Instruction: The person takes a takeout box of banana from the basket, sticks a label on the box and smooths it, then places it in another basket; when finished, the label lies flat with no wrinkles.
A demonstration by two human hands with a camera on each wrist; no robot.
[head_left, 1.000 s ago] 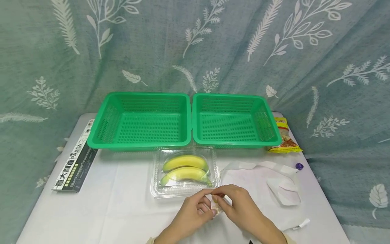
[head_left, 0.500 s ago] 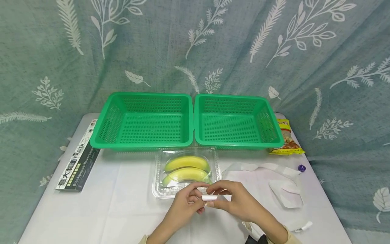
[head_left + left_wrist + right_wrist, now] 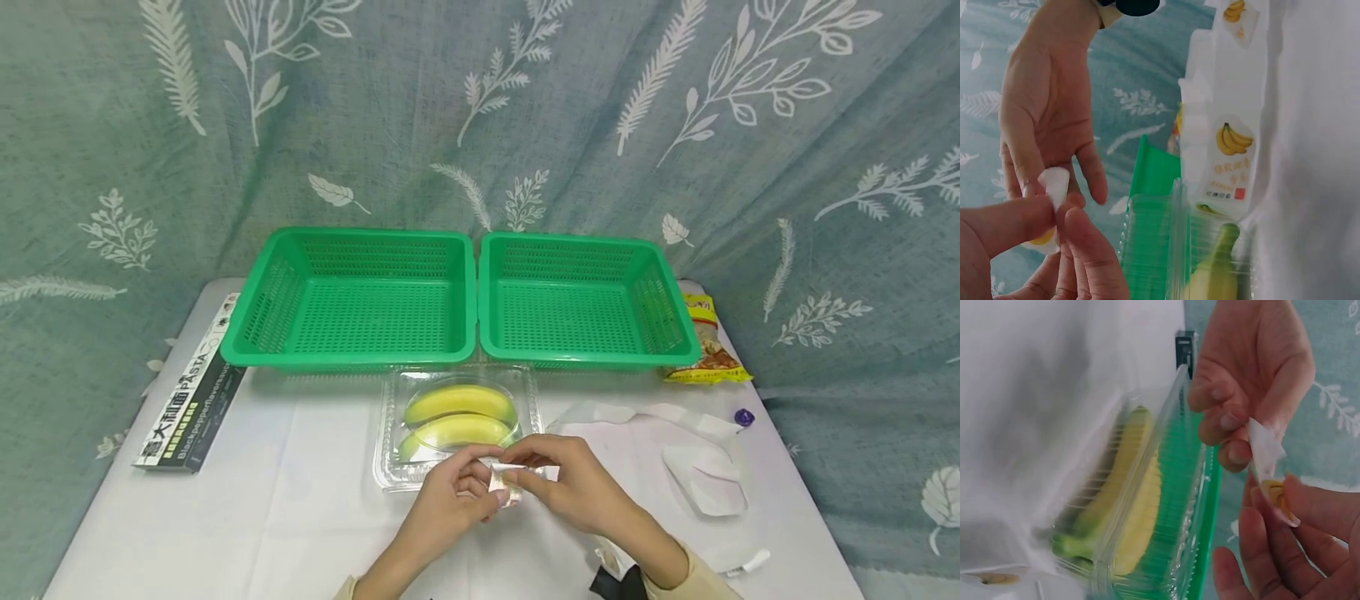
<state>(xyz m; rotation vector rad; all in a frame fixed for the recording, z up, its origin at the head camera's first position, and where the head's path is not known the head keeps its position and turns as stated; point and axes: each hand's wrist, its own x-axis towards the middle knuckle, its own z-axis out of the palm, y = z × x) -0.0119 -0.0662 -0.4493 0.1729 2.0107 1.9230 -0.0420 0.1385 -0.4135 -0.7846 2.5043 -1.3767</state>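
Counter point(image 3: 300, 533) runs left from clear box point(image 3: 387, 471) to pasta box point(image 3: 191, 390). Left hand point(image 3: 442, 504) and right hand point(image 3: 577, 483), near clear box's front rim, pinch small label point(image 3: 512, 494) between curled fingers.

The banana sticker point(image 3: 1265, 447) is white, marked with yellow fruit. On the white label strip point(image 3: 1235, 81), yellow bananas are printed, with orange lettering and a small red block beneath. The bananas point(image 3: 459, 404) are coloured yellow, shaded to green at the ends, and are seen through a clear, colourless clamshell box point(image 3: 385, 458). Both the left basket point(image 3: 371, 317) and the right basket point(image 3: 562, 312) are bright green. The pasta box point(image 3: 187, 387) is split into white and black, lettered partly in yellow-green. The food packet point(image 3: 708, 354) is banded yellow, with reddish-brown print. The blue-green curtain point(image 3: 405, 108) is patterned with white leaves and sprigs.
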